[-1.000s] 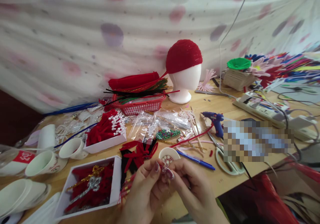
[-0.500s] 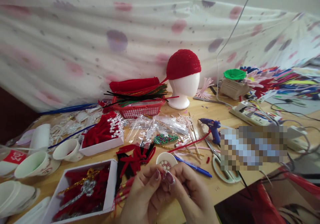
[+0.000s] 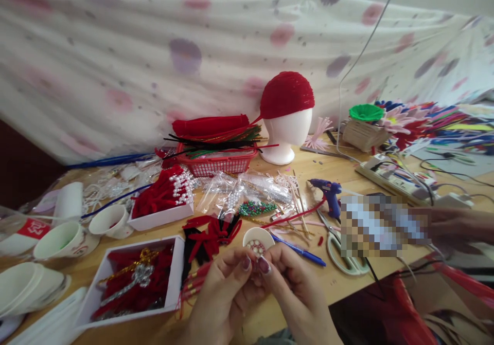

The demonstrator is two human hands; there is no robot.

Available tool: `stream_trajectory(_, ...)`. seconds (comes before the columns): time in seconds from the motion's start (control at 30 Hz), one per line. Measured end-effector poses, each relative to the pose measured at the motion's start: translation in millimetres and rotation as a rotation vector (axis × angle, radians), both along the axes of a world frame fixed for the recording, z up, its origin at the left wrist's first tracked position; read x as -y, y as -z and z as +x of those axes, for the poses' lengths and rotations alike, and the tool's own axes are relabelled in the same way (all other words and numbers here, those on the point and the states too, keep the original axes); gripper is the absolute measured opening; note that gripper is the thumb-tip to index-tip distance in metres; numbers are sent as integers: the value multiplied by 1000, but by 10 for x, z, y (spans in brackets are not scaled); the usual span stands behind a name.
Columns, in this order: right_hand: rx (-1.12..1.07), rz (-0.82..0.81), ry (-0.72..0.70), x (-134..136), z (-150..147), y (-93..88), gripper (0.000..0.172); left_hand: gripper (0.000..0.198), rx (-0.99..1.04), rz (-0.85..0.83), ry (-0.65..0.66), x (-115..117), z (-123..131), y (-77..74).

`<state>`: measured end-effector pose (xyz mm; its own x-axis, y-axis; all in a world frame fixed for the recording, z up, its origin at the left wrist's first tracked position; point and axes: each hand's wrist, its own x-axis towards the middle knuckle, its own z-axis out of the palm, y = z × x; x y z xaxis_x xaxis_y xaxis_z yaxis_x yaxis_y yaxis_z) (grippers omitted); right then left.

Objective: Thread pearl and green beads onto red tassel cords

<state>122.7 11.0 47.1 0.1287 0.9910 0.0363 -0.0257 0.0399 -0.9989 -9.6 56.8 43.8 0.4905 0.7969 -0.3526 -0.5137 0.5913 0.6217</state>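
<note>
My left hand (image 3: pixel 222 293) and my right hand (image 3: pixel 293 288) meet at the table's near edge, thumbs and fingertips pinched together on a tiny piece I cannot make out. Just behind the fingertips stands a small white cup of beads (image 3: pixel 258 239). Red and black bows (image 3: pixel 210 234) lie left of the cup, and red tasselled cords (image 3: pixel 193 283) run under my left hand. A white box of red and silver ornaments (image 3: pixel 133 280) sits to the left of my left hand.
A foam head with a red cap (image 3: pixel 286 116), a red basket of pipe cleaners (image 3: pixel 214 155), a box of red pearl pieces (image 3: pixel 164 201), paper cups (image 3: pixel 57 239), a blue glue gun (image 3: pixel 328 193), scissors (image 3: pixel 343 255), a blue pen (image 3: pixel 299 250) and a power strip (image 3: pixel 393 178) crowd the wooden table. Another person's hand (image 3: pixel 451 227) reaches in at the right.
My hands stay pinched together in the same place. The view has shifted slightly, and another person's hand has come in at the right edge.
</note>
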Motion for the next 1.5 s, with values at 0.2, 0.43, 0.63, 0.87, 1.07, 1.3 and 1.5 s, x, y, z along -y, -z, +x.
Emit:
stream_trajectory(0.2, 44, 50, -2, -20, 10, 81, 50, 34, -45, -8, -130, 32, 50, -140)
stream_trajectory(0.43, 69, 99, 3, -51, 11, 89, 45, 32, -108, 121, -225, 33, 78, -169)
stream_trajectory(0.63, 99, 119, 1, -33, 0, 107, 41, 31, -120, 112, -236, 45, 84, -153)
stream_trajectory(0.87, 87, 192, 43, -34, -25, 128, 41, 38, -186, 91, -236, 53, 89, -67)
stream_trajectory(1.07, 199, 231, 63, -25, -30, 136, 28, 41, -228, 81, -206, 12, 61, 71)
stream_trajectory(1.3, 339, 365, 30, -41, 26, 83, 15, 34, -254, 188, -265, -20, 55, 179)
stream_trajectory(1.5, 377, 386, 52, -27, 43, 113, 16, 21, -458, 578, -338, -20, 7, 222)
